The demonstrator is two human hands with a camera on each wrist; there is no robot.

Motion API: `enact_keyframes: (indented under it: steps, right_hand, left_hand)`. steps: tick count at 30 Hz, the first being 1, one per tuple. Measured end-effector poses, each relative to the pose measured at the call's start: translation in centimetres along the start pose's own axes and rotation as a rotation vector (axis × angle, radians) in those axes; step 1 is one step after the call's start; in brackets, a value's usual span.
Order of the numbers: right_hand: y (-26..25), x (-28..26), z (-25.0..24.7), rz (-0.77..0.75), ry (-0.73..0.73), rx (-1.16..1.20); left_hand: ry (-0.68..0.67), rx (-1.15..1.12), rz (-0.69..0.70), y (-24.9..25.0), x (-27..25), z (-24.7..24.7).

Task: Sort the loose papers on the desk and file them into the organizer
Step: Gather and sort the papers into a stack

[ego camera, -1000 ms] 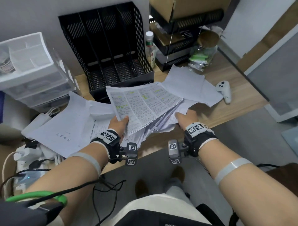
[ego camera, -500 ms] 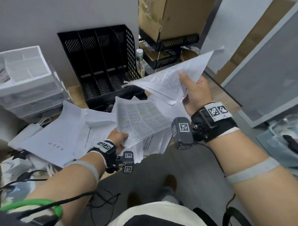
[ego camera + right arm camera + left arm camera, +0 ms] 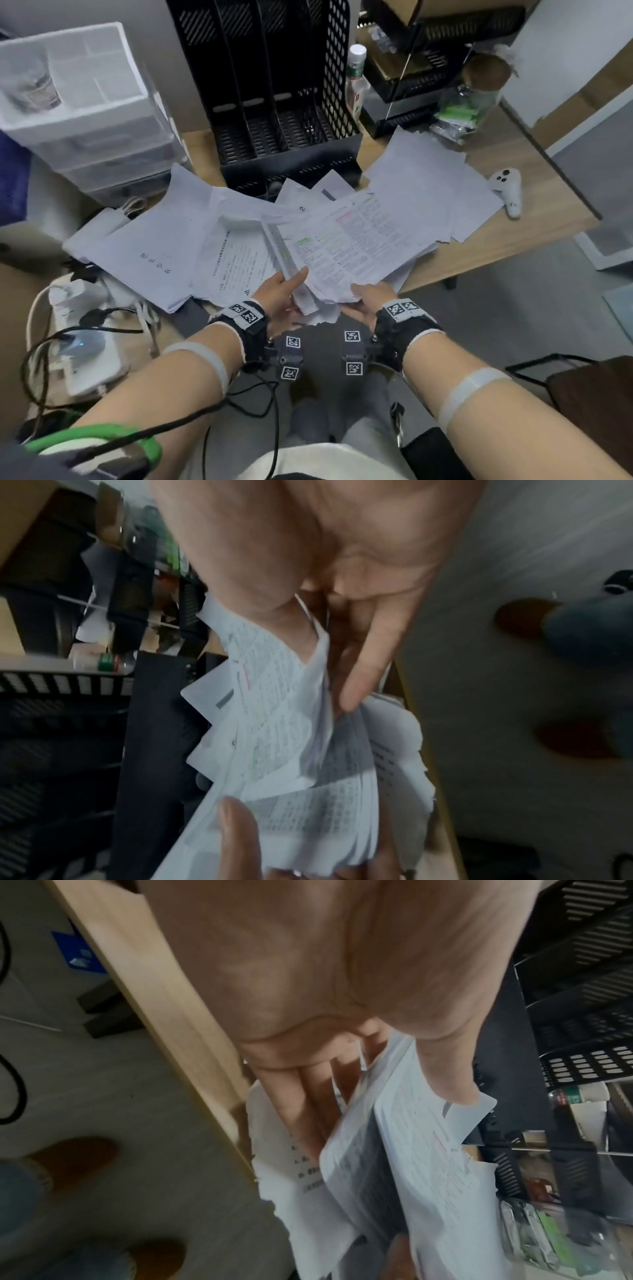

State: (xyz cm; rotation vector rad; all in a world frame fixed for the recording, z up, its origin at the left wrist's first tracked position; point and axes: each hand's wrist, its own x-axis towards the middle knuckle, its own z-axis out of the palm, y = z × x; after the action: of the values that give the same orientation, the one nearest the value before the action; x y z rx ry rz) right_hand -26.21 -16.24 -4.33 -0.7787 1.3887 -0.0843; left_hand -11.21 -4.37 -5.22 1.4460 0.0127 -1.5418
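While both hands gripped the printed stack (image 3: 346,253) at its near edge, the black organizer (image 3: 274,102) stood straight ahead of them at the back of the table (image 3: 534,219), its slots open toward the person and apparently unfilled. The stack's long axis ran roughly left to right, fanned and uneven, so it probably needed squaring and turning upright before it would enter a slot. The left hand (image 3: 279,298) pinched the stack's left corner, thumb on top and fingers (image 3: 308,1096) beneath. The right hand (image 3: 371,301) clasped the right part likewise, thumb above, fingers (image 3: 363,674) under the sheets. More loose papers (image 3: 154,260) lay spread left and right on the table.
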Motion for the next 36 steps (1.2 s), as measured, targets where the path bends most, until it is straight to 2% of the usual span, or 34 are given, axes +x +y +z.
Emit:
enact_keyframes:
  steps: [1, 2, 7, 9, 12, 14, 17, 20, 22, 25, 30, 33, 36]
  right_hand:
    - [-0.1, -0.3, 0.4, 0.052, -0.032, 0.083]
    - [-0.3, -0.6, 0.8, 0.089, -0.068, 0.019]
    - [-2.3, -1.5, -0.2, 0.184, -0.215, -0.571]
    - [-3.6, -0.4, -1.9, 0.072, -0.082, -0.7]
    - [-5.9, 2.2, -4.9, -0.196, 0.219, -0.811]
    - [-7.3, 3.5, -6.6, -0.257, 0.351, -0.817]
    - [-9.1, 5.4, -7.7, -0.3, 0.302, -0.931]
    - [-9.7, 7.3, -7.6, -0.269, 0.208, -1.052]
    - [-10.4, 8.1, -8.0, -0.254, 0.225, -1.107]
    - [-12.4, 8.6, -9.0, -0.259, 0.261, -1.0]
    - [-19.0, 8.9, -10.8, -0.41, 0.049, -0.498]
    - [-22.2, 8.0, -11.0, -0.513, -0.041, -0.253]
    - [-23.5, 5.7, -10.7, -0.705, -0.114, -0.226]
  left_hand:
    - [-0.005, 0.005, 0.015, 0.1, 0.1, -0.1]
    - [0.0, 0.017, 0.035, 0.3, 0.4, -0.3]
    - [0.11, 0.136, 0.089, 1.2, 2.6, -1.2]
    - [0.14, 0.154, 0.09, 1.5, 3.4, -1.4]
    - [0.181, 0.192, 0.109, 2.0, 4.5, -1.2]
    - [0.193, 0.224, 0.115, 2.1, 5.1, -1.0]
    - [0.23, 0.265, 0.112, 2.0, 6.4, -0.7]
    - [0.283, 0.316, 0.105, 2.5, 7.0, 0.0]
    - [0.313, 0.406, 0.11, 3.4, 6.9, 0.8]
    - [0.308, 0.34, 0.161, 4.5, 6.4, 1.1]
    - [0.26, 0.177, 0.312, 9.0, 4.5, 3.8]
    - [0.36, 0.094, 0.451, 11.2, 3.5, 5.0]
    - [0.501, 0.126, 0.579, 12.7, 2.3, 5.6]
